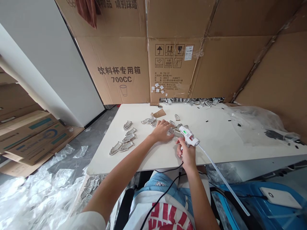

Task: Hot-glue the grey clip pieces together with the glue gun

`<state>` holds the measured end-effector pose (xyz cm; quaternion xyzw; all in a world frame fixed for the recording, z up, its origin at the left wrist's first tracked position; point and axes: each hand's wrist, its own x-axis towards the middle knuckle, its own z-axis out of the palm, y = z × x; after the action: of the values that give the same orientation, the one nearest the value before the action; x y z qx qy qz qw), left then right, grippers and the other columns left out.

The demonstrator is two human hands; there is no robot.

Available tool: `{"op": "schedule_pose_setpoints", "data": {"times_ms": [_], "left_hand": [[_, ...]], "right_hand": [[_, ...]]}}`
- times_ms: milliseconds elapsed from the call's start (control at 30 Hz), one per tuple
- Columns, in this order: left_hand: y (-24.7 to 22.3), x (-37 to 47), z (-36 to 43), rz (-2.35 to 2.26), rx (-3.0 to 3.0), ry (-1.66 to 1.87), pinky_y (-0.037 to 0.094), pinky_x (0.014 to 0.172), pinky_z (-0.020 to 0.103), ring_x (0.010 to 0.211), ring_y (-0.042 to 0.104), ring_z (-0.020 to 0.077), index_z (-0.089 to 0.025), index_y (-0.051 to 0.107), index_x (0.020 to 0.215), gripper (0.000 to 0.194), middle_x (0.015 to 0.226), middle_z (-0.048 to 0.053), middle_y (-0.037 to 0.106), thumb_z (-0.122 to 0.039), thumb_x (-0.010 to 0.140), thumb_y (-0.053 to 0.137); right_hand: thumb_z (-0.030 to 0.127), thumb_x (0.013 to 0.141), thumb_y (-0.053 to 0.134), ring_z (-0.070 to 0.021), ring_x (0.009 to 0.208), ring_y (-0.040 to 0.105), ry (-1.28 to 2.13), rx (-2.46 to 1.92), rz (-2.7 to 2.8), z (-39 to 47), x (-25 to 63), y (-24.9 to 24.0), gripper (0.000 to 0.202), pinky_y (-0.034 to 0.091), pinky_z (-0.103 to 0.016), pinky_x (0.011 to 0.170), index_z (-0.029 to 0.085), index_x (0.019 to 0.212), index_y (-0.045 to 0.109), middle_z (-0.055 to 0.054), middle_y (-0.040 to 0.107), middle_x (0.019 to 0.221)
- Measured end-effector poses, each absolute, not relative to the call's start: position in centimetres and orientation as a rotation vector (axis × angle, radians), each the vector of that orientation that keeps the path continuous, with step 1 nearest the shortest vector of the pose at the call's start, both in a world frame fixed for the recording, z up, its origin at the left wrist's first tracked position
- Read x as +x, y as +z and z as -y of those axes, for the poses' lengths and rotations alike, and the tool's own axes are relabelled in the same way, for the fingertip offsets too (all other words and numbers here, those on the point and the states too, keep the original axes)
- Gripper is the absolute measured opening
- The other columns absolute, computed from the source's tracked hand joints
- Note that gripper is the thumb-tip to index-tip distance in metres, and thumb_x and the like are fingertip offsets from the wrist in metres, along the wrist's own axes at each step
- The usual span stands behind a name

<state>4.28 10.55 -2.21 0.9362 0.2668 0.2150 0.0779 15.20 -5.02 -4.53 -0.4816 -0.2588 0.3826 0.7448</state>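
My right hand (186, 151) is wrapped round the handle of a white glue gun (188, 135), which has a long translucent stick coming out of its back. The gun's nozzle is over a small cluster of metal frames (178, 134). Just left of it, my left hand (163, 131) lies over the white table (153, 156), its fingers spread and their tips at the metal pieces. Whether they grip one is hard to tell. More metal frames (129, 137) lie in a loose column at the left, and another small group (150, 121) sits behind my left hand.
A cardboard wall (124, 57) rises behind the table, with heaped metal pieces (192, 101) at its foot. Clear plastic bags (259, 124) and small black bits lie at the right. A black cable hangs over the front edge. A blue stool (261, 207) holds a white phone-like device (280, 197).
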Motion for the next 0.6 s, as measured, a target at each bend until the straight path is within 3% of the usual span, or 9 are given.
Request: {"op": "schedule_pose_setpoints", "data": {"times_ms": [100, 267, 433, 600], "left_hand": [[-2.2, 4.1, -10.5, -0.863, 2.808, 0.577, 0.032, 0.114, 0.056, 0.131, 0.055, 0.0388, -0.025, 0.073, 0.137, 0.051, 0.125, 0.014, 0.076, -0.056, 0.096, 0.068], [-2.3, 4.1, -10.9, -0.809, 2.716, 0.597, 0.035, 0.113, 0.056, 0.127, 0.057, 0.0384, -0.026, 0.074, 0.134, 0.056, 0.125, 0.014, 0.071, -0.057, 0.088, 0.081], [-2.7, 4.4, -11.9, -0.734, 2.434, 0.690, 0.051, 0.104, 0.044, 0.109, 0.066, 0.0274, -0.026, 0.076, 0.127, 0.061, 0.129, 0.010, 0.064, -0.038, 0.071, 0.096], [-2.9, 4.6, -12.5, -0.679, 2.183, 0.815, 0.059, 0.091, 0.035, 0.085, 0.065, 0.0150, -0.021, 0.079, 0.111, 0.035, 0.121, 0.008, 0.066, -0.022, 0.077, 0.087]], "right_hand": [[0.059, 0.079, 0.088, -0.0022, 0.037, 0.038, 0.835, -1.057, 0.567, 5.0, 15.2, -4.6, 0.048, 0.029, -0.018, 0.033, 0.022, 0.089, 0.058, 0.003, 0.068, 0.080], [0.057, 0.080, 0.087, -0.0027, 0.038, 0.038, 0.835, -1.047, 0.571, 5.0, 15.3, -4.8, 0.047, 0.030, -0.019, 0.034, 0.023, 0.090, 0.058, 0.004, 0.068, 0.081], [0.057, 0.079, 0.087, -0.0031, 0.038, 0.038, 0.830, -1.050, 0.576, 4.9, 15.3, -5.0, 0.047, 0.030, -0.019, 0.034, 0.023, 0.091, 0.057, 0.004, 0.067, 0.080], [0.058, 0.078, 0.089, -0.0028, 0.038, 0.039, 0.830, -1.048, 0.563, 4.9, 15.2, -4.9, 0.049, 0.030, -0.018, 0.034, 0.023, 0.092, 0.058, 0.004, 0.068, 0.081]]}}
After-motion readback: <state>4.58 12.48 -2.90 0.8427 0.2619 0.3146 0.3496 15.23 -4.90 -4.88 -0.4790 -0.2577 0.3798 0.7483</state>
